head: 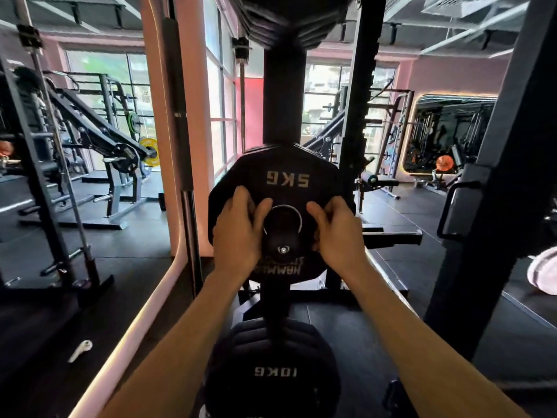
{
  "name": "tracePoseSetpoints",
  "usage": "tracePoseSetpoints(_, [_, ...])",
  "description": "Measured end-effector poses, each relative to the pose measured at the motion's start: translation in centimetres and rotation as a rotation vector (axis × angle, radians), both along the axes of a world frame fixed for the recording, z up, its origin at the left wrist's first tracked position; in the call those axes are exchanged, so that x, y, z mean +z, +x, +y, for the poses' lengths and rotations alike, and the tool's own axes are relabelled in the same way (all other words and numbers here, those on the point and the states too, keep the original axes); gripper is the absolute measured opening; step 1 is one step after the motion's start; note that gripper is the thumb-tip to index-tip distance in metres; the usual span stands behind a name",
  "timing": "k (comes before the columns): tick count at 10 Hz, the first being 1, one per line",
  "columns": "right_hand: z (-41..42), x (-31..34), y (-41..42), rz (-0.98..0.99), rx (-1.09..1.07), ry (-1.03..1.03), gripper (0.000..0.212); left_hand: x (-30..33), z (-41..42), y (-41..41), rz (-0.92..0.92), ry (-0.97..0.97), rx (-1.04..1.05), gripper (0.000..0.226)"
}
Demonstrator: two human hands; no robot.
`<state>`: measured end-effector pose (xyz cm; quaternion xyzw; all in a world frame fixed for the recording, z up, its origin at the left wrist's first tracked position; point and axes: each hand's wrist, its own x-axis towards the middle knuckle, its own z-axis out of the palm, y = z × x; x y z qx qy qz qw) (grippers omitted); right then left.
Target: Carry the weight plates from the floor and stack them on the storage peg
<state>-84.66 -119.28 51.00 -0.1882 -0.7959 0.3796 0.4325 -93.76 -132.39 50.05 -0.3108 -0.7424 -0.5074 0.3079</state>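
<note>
Now we hold the 5 kg plate [283,188] with our left hand [238,233] and right hand [337,233] closed on it, one on each side of its hole. The peg [281,236] pokes through the hole, between our hands. Next, we think, we push the plate all the way back and let go.

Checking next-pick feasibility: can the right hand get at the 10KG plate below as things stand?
Probably not yet. The right hand is gripping the 5KG plate on the storage peg with the left hand. The path down to the 10KG plate looks unobstructed once it lets go.
</note>
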Motion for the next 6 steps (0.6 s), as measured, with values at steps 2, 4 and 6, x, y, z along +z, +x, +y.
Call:
tracePoseSetpoints(2, [0.3,0.0,-1.1,0.005,-0.016,0.005,0.035,0.4,0.4,-1.0,-0.020,-0.020,-0.044,0.029])
tracePoseSetpoints(4, [-0.7,1.2,-0.3,-0.039,0.023,-0.070,0.033,1.8,0.0,0.0,-0.079,-0.130,-0.058,0.024])
tracePoseSetpoints(6, [-1.9,-1.6,4.8,-0.230,0.144,-0.061,0.020,0.2,-4.6,3.4,-0.316,-0.204,-0.243,0.017])
